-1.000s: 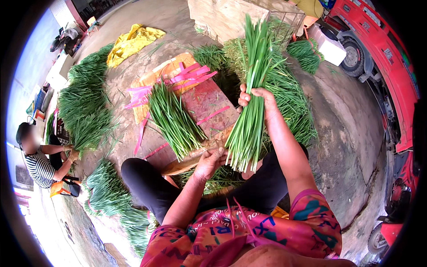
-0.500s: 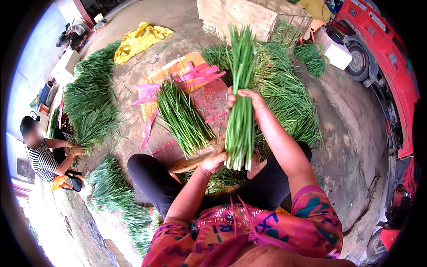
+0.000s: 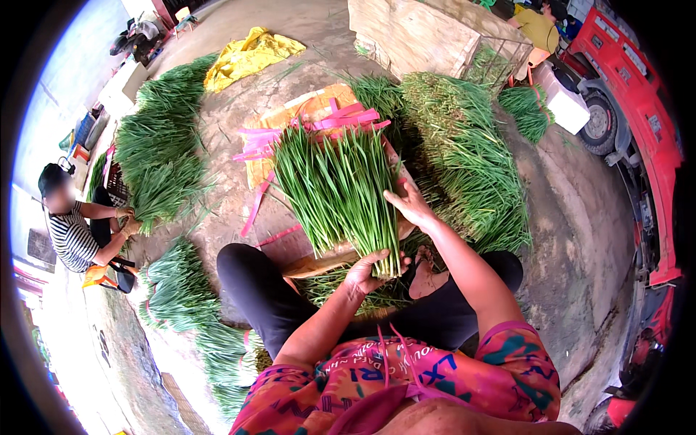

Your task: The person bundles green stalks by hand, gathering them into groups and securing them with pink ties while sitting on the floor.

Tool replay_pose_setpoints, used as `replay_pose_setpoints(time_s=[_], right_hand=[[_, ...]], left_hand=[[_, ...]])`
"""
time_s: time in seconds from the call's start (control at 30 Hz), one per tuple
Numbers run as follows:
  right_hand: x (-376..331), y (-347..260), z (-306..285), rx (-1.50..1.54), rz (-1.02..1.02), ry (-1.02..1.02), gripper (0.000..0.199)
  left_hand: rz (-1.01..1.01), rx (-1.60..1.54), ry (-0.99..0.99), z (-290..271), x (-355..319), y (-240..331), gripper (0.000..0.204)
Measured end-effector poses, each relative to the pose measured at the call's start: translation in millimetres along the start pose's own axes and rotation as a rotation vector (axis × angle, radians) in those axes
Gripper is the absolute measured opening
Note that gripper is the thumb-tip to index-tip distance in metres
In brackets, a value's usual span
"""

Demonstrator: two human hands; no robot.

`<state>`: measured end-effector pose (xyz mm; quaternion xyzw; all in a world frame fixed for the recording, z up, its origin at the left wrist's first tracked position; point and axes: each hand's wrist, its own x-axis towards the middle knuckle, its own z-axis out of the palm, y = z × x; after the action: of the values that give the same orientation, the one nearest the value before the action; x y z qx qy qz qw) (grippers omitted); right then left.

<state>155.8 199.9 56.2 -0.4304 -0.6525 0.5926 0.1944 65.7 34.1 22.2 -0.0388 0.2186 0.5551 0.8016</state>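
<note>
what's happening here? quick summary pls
A seated person is handling a fanned bunch of long green stalks lying on a board over pink plastic strips. The left hand grips the bunch at its cut ends; the right hand rests on its right side. Big heaps of the same greens lie on the concrete around. A second person at the far left handles another bunch. A red vehicle stands at the right.
</note>
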Motion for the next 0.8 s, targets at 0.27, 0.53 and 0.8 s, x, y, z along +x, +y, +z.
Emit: replay_pose_setpoints(time_s=[0.27, 0.53, 0.8], right_hand=[[-39.3, -4.7, 22.8, 0.061, 0.049, -0.162, 0.093], [-51.0, -21.7, 29.5, -0.938, -0.297, 0.387, 0.081], [-94.3, -54.4, 82.1, -1.263, -0.638, 0.252, 0.016]], left_hand=[[0.209, 0.413, 0.326, -4.9, 18.9, -18.4, 0.020], [0.270, 0.580, 0.415, 7.5, 16.4, -18.7, 0.031], [0.405, 0.575, 0.222, -36.6, 47.1, -33.3, 0.024]])
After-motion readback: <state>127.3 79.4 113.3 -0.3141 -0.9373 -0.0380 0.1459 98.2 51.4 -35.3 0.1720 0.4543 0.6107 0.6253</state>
